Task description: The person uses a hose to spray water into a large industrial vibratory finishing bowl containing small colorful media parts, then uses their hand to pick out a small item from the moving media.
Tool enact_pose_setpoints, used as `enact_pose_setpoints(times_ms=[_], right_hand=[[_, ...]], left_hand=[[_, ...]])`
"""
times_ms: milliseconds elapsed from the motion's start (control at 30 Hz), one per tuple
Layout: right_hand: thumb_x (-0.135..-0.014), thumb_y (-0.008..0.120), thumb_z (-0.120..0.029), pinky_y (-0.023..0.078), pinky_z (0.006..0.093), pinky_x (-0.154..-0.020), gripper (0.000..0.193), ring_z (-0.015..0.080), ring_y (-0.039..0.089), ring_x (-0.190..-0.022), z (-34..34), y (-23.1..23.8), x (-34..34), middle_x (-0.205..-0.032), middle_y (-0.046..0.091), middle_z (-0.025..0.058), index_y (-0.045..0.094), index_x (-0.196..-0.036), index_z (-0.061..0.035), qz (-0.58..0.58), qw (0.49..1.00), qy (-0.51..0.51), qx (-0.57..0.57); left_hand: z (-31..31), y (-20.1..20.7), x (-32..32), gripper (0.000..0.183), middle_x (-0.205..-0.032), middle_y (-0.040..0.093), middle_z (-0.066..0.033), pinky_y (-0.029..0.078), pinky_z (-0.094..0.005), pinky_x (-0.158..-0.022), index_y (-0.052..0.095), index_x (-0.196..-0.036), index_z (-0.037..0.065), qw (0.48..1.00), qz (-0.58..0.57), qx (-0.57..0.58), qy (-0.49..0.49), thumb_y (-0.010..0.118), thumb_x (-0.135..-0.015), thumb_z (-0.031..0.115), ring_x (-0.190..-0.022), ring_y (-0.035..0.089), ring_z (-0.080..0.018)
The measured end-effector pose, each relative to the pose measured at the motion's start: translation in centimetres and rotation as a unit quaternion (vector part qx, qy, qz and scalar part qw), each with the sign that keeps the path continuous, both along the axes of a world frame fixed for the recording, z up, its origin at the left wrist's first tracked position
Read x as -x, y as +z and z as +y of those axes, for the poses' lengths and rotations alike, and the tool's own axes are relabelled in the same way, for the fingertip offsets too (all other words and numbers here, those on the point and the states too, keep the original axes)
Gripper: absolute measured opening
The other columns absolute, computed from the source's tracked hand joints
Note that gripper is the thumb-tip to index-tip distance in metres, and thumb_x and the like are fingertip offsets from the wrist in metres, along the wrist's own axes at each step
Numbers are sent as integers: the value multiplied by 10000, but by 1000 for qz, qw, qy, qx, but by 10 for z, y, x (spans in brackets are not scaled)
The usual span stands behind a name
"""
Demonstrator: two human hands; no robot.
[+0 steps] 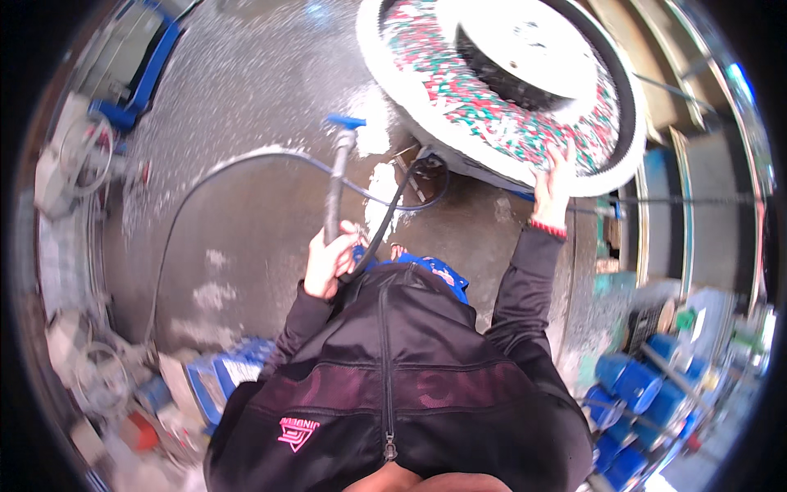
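Observation:
My left hand [331,261] is closed around a grey hose wand [334,197] with a blue lever [347,122] at its far end. A black hose [385,225] runs beside this hand. At the far right stands a big round tub [484,160] with a thick white rim. Small red, green and white pieces [500,123] fill its ring, around a white domed centre [525,49]. My right hand [554,184] is at the tub's near rim, fingers stretched over the edge toward the pieces. It is slightly blurred, and I see nothing held in it.
A thin hose [184,201] curves over the wet brown floor [238,246]. Blue barrels [627,385] cluster at the lower right. A blue-edged grey machine [135,78] stands at the far left; blue and white packaging [225,373] lies near left. Shelving [672,213] lines the right.

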State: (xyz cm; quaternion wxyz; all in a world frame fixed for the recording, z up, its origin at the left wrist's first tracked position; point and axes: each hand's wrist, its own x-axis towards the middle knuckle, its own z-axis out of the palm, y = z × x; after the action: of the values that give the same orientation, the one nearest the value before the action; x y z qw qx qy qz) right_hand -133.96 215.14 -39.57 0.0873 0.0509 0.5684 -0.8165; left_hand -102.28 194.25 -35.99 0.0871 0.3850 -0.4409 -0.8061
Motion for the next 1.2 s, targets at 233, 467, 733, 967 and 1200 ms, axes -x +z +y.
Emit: enact_pose_setpoints(times_ms=[233, 467, 733, 967, 1200], right_hand=[[-815, 501, -70, 436, 329, -807, 463, 196, 428, -1106, -56, -7, -45, -1231, 425, 104, 406, -1266, -118, 61, 973, 182, -127], [-873, 488, -122, 461, 268, -754, 344, 160, 522, -960, -142, -23, -96, -1138, 516, 97, 472, -1210, -58, 210, 878, 368, -220], [-921, 353, -274, 294, 342, -977, 462, 318, 414, -1137, -295, -2, -87, -1218, 425, 256, 389, -1207, 87, 457, 684, 428, -375], [-916, 368, -269, 379, 352, -888, 440, 297, 509, -1014, -360, -46, -55, -1135, 509, 239, 457, -1149, 93, 293, 714, 443, -456], [-892, 382, -164, 427, 319, -733, 295, 215, 546, -799, -416, -43, -79, -903, 601, 125, 580, -955, 46, 382, 769, 391, -331]], left_hand=[[-7, -4, -12, 146, -494, 355, 66, 270, -188, -355, 494, -860, 32, 1000, 1, 7, 5, 591, -758, 71, -358, 290, -13], [-41, -3, -23, 212, -508, 330, 65, 243, -175, -356, 495, -928, 47, 998, 59, -30, 9, 600, -791, 171, -388, 290, -17], [-106, -36, -28, 398, -525, 419, 20, 348, -205, -353, 531, -937, 106, 996, 64, 56, 8, 453, -845, 485, -406, 396, -54], [-182, -33, -22, 408, -521, 451, -12, 393, -244, -352, 550, -899, 81, 985, 94, 78, -126, 437, -847, 470, -385, 427, -84], [-209, -6, -30, 376, -504, 356, 45, 276, -191, -353, 554, -1015, 88, 994, 69, -32, -79, 490, -848, 420, -411, 328, -32]])
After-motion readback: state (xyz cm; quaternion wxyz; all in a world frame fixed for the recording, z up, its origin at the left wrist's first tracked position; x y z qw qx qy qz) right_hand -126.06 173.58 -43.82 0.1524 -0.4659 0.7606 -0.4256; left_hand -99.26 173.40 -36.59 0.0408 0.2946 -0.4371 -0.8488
